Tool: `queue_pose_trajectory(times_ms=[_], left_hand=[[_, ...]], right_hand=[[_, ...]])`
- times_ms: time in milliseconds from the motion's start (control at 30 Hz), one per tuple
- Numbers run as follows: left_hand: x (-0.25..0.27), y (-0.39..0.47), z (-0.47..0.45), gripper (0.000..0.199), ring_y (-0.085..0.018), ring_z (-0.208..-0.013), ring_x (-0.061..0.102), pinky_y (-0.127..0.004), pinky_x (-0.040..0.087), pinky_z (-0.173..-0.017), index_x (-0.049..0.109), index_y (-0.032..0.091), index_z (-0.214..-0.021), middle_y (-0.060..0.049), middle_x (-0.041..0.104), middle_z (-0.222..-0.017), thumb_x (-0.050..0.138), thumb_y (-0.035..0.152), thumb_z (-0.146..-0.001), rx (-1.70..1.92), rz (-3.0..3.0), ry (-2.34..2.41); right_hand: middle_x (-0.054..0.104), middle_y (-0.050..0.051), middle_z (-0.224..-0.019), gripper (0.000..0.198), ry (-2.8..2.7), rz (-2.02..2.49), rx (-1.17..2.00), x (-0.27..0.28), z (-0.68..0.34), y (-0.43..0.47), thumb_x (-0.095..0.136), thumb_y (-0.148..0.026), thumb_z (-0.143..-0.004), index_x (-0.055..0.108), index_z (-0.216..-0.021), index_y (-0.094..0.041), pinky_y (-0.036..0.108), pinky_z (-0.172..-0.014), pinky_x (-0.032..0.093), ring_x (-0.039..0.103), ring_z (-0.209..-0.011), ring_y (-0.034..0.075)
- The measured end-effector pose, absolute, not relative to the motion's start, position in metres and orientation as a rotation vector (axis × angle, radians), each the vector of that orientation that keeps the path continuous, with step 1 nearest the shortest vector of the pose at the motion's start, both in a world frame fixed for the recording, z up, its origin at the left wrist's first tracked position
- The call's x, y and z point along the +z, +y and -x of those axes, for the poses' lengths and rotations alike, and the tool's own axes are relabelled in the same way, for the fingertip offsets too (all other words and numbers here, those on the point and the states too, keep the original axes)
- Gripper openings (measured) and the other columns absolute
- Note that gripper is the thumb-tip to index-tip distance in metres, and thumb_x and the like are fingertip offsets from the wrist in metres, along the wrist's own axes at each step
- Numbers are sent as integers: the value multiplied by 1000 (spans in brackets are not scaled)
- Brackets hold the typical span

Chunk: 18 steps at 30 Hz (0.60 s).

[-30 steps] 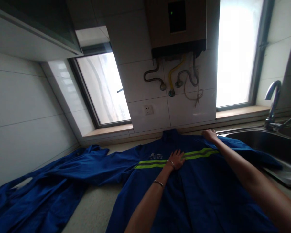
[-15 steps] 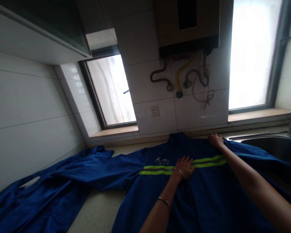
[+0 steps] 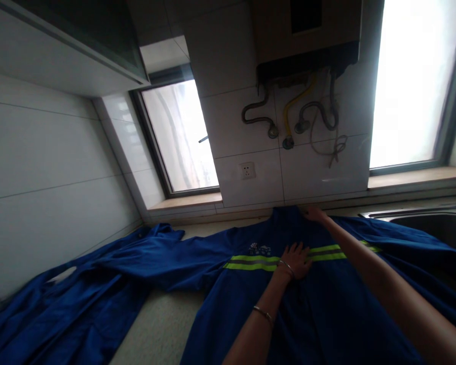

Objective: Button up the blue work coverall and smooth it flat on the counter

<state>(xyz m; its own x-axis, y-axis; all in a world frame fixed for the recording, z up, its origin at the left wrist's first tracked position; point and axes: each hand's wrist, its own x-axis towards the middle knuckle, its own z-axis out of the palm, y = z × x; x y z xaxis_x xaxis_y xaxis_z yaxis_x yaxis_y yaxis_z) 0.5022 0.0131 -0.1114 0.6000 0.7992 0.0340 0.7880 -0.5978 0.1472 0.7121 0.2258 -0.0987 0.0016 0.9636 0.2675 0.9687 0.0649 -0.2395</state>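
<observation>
Daylight floods through the right window (image 3: 414, 81), blown out to white glare, and more softly through the left window (image 3: 182, 137). The near counter (image 3: 163, 329) sits dim and soft. Wide-lens distortion bends the edges.

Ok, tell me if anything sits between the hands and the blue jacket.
Nothing visible does. The left hand lies flat on the blue jacket at its yellow stripe, and the right hand rests on the cloth beside the collar. Both touch the cloth directly.
</observation>
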Motion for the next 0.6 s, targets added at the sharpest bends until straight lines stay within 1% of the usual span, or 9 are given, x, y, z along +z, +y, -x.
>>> queue_pose_trajectory(times_ms=[100,200,267,333,467,533,600], left_hand=[[-113,13,-502,66,-26,-136,11,-49,14,-109,21,23,-142,-5,17,-150,11,58,-87,173,-2717,1297],[-113,13,-501,73,-28,-136,10,-50,14,-109,21,22,-142,-7,17,-149,13,65,-84,197,-2734,1226],[-113,12,-500,74,-28,-137,9,-50,13,-109,21,23,-142,-6,16,-150,13,67,-83,194,-2746,1207],[-112,11,-500,74,-28,-137,9,-50,12,-109,21,24,-142,-5,16,-150,13,67,-83,193,-2749,1207],[-112,12,-501,75,-29,-136,11,-51,13,-109,22,25,-142,-4,17,-150,13,69,-81,202,-2730,1224],[-113,12,-502,75,-29,-136,11,-51,13,-109,24,26,-142,-3,18,-149,13,69,-81,199,-2726,1233],[-114,13,-502,74,-29,-136,12,-50,13,-109,25,26,-141,-3,19,-149,14,69,-82,198,-2730,1236]], right_hand=[[63,18,-104,36,-1991,1966,16,-105,-692,227,52,-31,-79,62,-108,-12,36,-79,45,59,-99,27],[61,23,-106,35,-1933,1994,17,-115,-679,223,41,-20,-84,60,-110,-5,36,-80,45,59,-101,28],[60,25,-108,37,-1905,1994,11,-119,-673,219,36,-15,-84,60,-110,-3,36,-83,44,57,-103,28],[60,24,-109,37,-1915,1969,14,-116,-670,216,38,-13,-82,60,-110,-4,34,-85,43,57,-105,28],[65,14,-107,35,-2015,1872,52,-94,-681,209,46,-16,-77,64,-107,-12,28,-85,43,58,-103,23],[64,12,-108,36,-2033,1843,46,-80,-700,198,46,-16,-77,64,-108,-13,26,-85,43,57,-104,22],[65,13,-107,38,-2013,1851,26,-69,-730,177,46,-16,-77,62,-111,-12,26,-82,43,59,-101,22]])
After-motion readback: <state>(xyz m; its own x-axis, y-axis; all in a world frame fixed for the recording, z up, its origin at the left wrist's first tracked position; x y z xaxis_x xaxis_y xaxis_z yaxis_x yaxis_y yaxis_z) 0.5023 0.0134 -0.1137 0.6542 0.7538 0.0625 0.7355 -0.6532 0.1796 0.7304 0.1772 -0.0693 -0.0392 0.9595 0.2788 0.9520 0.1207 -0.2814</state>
